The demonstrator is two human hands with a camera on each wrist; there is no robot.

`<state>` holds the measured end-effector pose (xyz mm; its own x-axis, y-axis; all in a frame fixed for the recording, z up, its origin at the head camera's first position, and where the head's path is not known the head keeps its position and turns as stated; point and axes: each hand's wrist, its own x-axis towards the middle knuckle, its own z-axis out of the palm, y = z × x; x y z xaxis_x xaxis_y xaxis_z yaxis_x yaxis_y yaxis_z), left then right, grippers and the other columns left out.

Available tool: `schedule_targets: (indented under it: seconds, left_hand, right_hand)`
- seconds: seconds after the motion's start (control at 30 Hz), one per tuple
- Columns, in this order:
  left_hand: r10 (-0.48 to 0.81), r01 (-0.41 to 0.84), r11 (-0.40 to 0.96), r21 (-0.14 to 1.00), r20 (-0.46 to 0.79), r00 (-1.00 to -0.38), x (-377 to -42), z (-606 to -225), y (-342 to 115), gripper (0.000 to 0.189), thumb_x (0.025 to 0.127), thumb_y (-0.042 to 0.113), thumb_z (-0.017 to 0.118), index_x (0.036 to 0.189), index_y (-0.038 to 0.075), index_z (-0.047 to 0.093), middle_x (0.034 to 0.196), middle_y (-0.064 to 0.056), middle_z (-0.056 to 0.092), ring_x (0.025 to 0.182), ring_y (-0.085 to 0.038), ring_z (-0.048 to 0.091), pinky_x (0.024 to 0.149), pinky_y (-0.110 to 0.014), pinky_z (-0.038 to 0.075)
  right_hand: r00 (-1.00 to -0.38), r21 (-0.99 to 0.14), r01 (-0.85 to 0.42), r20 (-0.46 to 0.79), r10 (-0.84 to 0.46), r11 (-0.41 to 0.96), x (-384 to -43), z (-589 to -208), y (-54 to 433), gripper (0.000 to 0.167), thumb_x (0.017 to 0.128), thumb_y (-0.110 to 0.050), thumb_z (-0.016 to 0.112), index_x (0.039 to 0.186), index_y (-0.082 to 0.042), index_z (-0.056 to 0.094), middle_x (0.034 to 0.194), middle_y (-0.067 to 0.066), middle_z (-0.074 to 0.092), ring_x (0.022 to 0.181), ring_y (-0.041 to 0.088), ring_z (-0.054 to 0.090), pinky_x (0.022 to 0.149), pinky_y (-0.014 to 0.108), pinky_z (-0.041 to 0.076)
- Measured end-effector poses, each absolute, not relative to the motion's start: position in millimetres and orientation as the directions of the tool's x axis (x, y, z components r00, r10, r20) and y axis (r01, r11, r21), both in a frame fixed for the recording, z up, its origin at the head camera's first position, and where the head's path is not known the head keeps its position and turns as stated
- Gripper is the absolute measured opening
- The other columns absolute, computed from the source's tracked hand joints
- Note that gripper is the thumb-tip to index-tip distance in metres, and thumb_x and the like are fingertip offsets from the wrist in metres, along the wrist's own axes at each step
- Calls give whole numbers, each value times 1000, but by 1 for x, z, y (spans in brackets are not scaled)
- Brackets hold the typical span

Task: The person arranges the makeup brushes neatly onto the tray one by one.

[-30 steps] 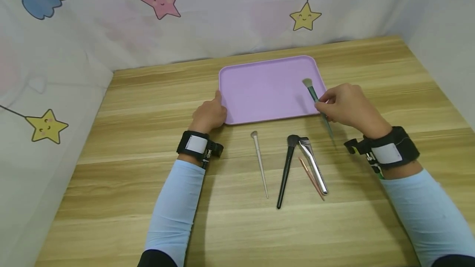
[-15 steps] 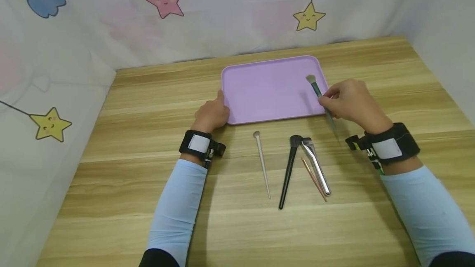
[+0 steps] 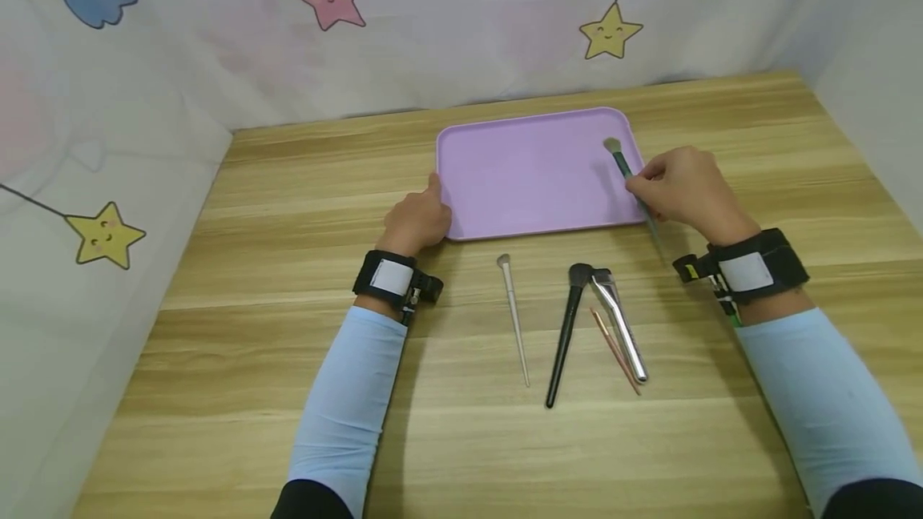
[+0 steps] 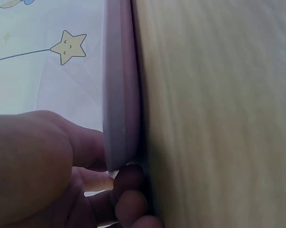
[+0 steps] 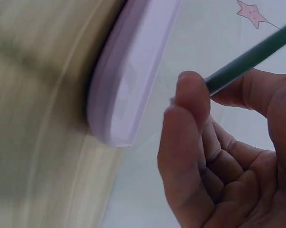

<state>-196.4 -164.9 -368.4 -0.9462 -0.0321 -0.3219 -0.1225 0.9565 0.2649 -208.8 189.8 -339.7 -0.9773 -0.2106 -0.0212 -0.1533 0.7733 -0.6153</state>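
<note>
A shallow purple tray (image 3: 526, 175) lies on the wooden table. My left hand (image 3: 417, 219) grips its near left corner; in the left wrist view the thumb lies on one side of the tray wall (image 4: 119, 85) and curled fingers on the other. Over the tray's right edge, my right hand (image 3: 685, 187) pinches a green makeup brush (image 3: 622, 165) between thumb and fingers. The bristles tilt up over the tray and the thin handle end points back toward me. In the right wrist view the brush's green handle (image 5: 252, 59) runs between the fingertips, apart from the tray.
In front of the tray lie a pale slim brush (image 3: 514, 311), a black brush (image 3: 566, 335), a silver brush (image 3: 624, 335) and a thin copper-coloured stick (image 3: 614, 349). The black and silver heads touch or nearly touch. A printed curtain (image 3: 404, 54) stands behind the table.
My right hand has shifted slightly away from me with the green brush, further over the tray. The left hand keeps its hold on the tray corner. The whole view has drifted a little.
</note>
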Motion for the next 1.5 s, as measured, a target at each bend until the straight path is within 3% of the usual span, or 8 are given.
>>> schedule_targets:
  seconds: [0.27,0.83,1.23,1.5]
  left_hand:
    - [-31,-119,956,269,-312,-950,-197,-368,-167,65,105,26,32,163,8,9,136,-27,55,101,-36,58,84,-51,48]
    - [-24,-115,953,281,-305,-952,-193,-371,-166,64,105,25,33,164,11,11,140,-28,54,114,-39,59,86,-55,49]
    - [-29,-116,954,277,-299,-954,-194,-369,-166,63,106,25,33,164,11,12,137,-28,55,106,-37,61,84,-53,49]
    - [-36,-122,956,267,-305,-952,-194,-369,-166,64,106,27,33,164,12,11,135,-28,57,101,-37,61,83,-52,50]
  right_hand:
    - [-982,-605,-126,-35,-185,786,-220,-348,190,34,92,-23,65,97,9,75,67,11,68,56,20,60,47,30,42]
    - [-982,-589,-129,-37,-186,798,-240,-364,185,34,94,-23,63,90,9,74,64,9,63,55,20,57,45,32,43]
    - [-985,-540,-116,-48,-168,834,-248,-364,175,36,98,-20,64,98,16,71,81,25,66,64,28,62,48,34,51]
    - [-985,-523,-110,-55,-163,845,-245,-362,174,40,97,-25,66,100,15,71,86,27,67,67,30,62,50,34,50]
